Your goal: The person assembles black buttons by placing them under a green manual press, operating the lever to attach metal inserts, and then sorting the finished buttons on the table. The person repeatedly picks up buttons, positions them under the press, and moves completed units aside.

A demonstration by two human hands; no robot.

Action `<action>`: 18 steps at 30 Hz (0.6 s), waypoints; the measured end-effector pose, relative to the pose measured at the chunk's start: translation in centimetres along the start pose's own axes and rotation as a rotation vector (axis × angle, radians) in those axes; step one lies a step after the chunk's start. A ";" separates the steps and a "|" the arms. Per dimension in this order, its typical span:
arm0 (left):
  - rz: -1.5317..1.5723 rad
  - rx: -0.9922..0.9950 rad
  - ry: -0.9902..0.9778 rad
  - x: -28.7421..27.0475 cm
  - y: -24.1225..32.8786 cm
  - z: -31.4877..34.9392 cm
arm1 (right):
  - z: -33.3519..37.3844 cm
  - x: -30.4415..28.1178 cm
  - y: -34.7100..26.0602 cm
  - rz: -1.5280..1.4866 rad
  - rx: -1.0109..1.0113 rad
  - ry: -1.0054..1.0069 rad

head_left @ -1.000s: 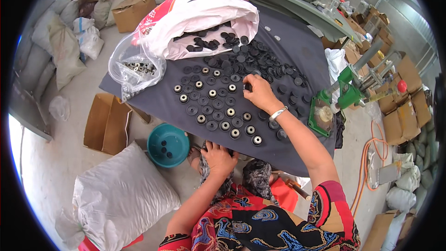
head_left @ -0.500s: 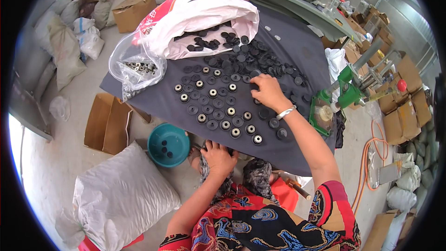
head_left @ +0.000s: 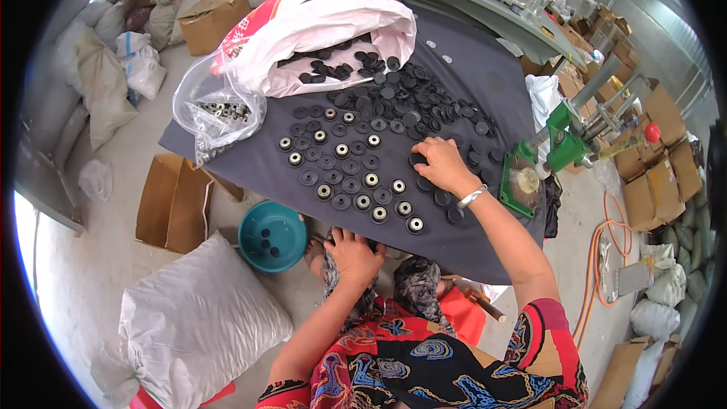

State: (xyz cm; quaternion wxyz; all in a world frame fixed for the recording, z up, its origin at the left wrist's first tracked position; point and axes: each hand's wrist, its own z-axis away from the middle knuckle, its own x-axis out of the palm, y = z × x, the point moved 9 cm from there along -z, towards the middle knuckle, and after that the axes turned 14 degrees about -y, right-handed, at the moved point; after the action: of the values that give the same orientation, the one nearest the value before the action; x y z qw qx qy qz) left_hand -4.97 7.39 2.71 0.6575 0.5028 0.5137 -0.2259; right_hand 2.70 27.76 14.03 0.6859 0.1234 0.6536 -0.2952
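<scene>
Hands well apart, a worker rests the left hand (head_left: 354, 257), fingers spread, over a patterned trouser leg (head_left: 366, 306) at the table's (head_left: 469, 45) near edge, while the right hand (head_left: 443, 167) bends its fingers at a black disc (head_left: 416, 159) on the table; whether they grip it cannot be told. Small and flat, the disc looks light, stiff and hard to break, perhaps slightly slick, best pinched by its rim between thumb and forefinger. Discs with metal centres (head_left: 371, 179) nearby probably weigh more; a loose heap (head_left: 424, 102) lies beyond.
</scene>
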 end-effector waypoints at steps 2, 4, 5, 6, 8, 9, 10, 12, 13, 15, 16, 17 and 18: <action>-0.019 0.009 0.014 0.0 0.1 0.0 | -0.3 0.0 0.1 0.029 0.016 -0.004; -0.022 0.002 0.004 0.2 0.0 -0.1 | -0.5 0.0 0.1 0.048 0.023 -0.008; -0.022 0.004 0.010 0.1 0.1 0.0 | -0.4 0.0 0.0 0.054 0.023 -0.010; -0.021 0.006 0.015 -0.1 0.1 0.0 | -0.3 -0.1 -0.2 0.059 0.022 -0.012; -0.020 0.009 0.021 -0.2 0.1 0.0 | -0.1 -0.1 -0.5 0.057 0.011 -0.017; -0.019 0.010 0.021 -0.1 0.1 0.0 | 0.1 0.0 -0.5 0.056 0.007 -0.021; -0.019 0.011 0.020 0.0 0.2 0.1 | 0.1 0.1 -0.5 0.056 0.014 -0.032; -0.022 0.004 0.021 0.0 0.2 0.1 | -0.1 0.4 -0.5 0.057 0.028 -0.053; -0.024 0.002 0.022 0.0 0.2 0.1 | 0.0 0.2 -0.4 0.058 0.027 -0.029; -0.006 0.015 0.016 0.0 0.2 0.0 | 0.2 -0.2 -0.2 0.060 0.028 0.023; 0.002 0.025 0.014 -0.1 0.3 0.0 | 0.3 0.0 -0.1 0.073 0.028 0.008; -0.005 0.023 0.028 -0.1 0.3 0.1 | 0.3 0.3 -0.1 0.085 0.031 -0.007; -0.011 0.021 0.049 -0.2 0.2 0.1 | 0.2 0.2 -0.1 0.102 0.029 -0.018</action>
State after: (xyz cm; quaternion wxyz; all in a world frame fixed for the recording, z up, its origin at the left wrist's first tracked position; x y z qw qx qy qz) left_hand -4.82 7.39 2.98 0.6381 0.5123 0.5300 -0.2224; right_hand 2.83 27.54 13.86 0.7039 0.1640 0.6360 -0.2704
